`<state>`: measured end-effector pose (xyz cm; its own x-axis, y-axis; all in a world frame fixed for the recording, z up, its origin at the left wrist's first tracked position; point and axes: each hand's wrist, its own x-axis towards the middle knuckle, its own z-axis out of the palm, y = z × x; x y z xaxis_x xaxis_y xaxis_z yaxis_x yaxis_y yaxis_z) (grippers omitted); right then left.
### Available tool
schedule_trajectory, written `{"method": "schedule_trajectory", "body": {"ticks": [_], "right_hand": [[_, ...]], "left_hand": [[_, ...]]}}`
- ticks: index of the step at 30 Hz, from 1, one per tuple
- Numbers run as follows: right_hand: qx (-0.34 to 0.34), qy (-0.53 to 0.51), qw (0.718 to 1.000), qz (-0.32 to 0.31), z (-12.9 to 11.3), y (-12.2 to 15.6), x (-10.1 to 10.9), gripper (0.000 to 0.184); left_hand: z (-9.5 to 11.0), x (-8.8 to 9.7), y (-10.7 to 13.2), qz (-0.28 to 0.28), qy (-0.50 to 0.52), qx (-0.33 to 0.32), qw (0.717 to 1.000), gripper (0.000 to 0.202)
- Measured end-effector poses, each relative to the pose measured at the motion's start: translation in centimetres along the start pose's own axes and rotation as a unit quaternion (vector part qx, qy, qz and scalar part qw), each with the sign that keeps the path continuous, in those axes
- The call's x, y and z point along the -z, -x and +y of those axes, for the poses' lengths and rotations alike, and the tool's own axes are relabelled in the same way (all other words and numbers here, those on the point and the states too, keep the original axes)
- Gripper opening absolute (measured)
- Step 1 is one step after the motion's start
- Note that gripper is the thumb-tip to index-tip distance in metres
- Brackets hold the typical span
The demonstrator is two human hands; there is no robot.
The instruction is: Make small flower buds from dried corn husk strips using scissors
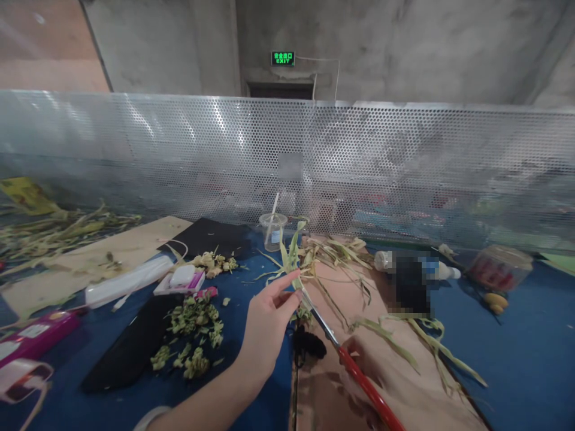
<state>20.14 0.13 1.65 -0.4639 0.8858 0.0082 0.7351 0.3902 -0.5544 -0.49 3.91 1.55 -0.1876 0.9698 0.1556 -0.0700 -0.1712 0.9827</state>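
Observation:
My left hand [265,329] pinches a pale green, drying plant stem [291,257] with long narrow leaves pointing up. Red-handled scissors [359,371] lie in my right hand [375,365], whose fingers wrap around the handle. The silver blades reach up to the fingertips of the left hand, close to the stem; whether they touch it I cannot tell. More long withered leaves [390,341] lie on the brown cardboard [327,290] under the hands. Left of my left hand sits a pile of trimmed green buds [193,320].
A lidded plastic cup [272,232] with a straw stands behind the hands. To the left are a white power strip [128,281], a purple box [40,335] and a leaf heap [76,227]. A bottle [384,261] and clear jar [501,267] lie right. A perforated metal panel [188,155] closes the back.

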Motion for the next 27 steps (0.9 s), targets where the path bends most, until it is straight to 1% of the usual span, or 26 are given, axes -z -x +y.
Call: {"method": "schedule_trajectory", "body": {"ticks": [6, 9, 14, 20, 23, 25, 27], "right_hand": [[-0.028, 0.011, 1.000, 0.003, 0.5, 0.1, -0.6, 0.040], [-0.031, 0.015, 0.999, 0.007, 0.7, 0.0, -0.7, 0.042], [-0.024, 0.024, 0.999, 0.003, 0.5, 0.0, -0.6, 0.040], [0.002, 0.080, 0.996, 0.049, -0.1, 0.2, -0.6, 0.038], [0.011, 0.086, 0.995, 0.053, -0.5, 0.2, -0.5, 0.034], [0.010, 0.079, 0.996, 0.050, -0.7, 0.1, -0.4, 0.031], [-0.007, 0.073, 0.996, 0.045, -0.9, 0.0, -0.2, 0.030]], "left_hand": [[-0.3, 0.0, 0.1, -0.008, -0.016, -0.004, 1.000, 0.039], [-0.4, 0.1, 0.1, -0.010, -0.019, -0.008, 1.000, 0.039], [-0.4, 0.1, 0.1, -0.011, -0.022, -0.004, 1.000, 0.039], [-0.2, 0.0, 0.3, -0.013, -0.030, -0.010, 0.999, 0.037], [-0.2, -0.1, 0.3, -0.010, -0.032, -0.008, 0.999, 0.039], [-0.3, -0.1, 0.3, -0.014, -0.028, -0.007, 1.000, 0.040], [-0.3, -0.1, 0.3, -0.023, -0.016, -0.002, 1.000, 0.040]]}}
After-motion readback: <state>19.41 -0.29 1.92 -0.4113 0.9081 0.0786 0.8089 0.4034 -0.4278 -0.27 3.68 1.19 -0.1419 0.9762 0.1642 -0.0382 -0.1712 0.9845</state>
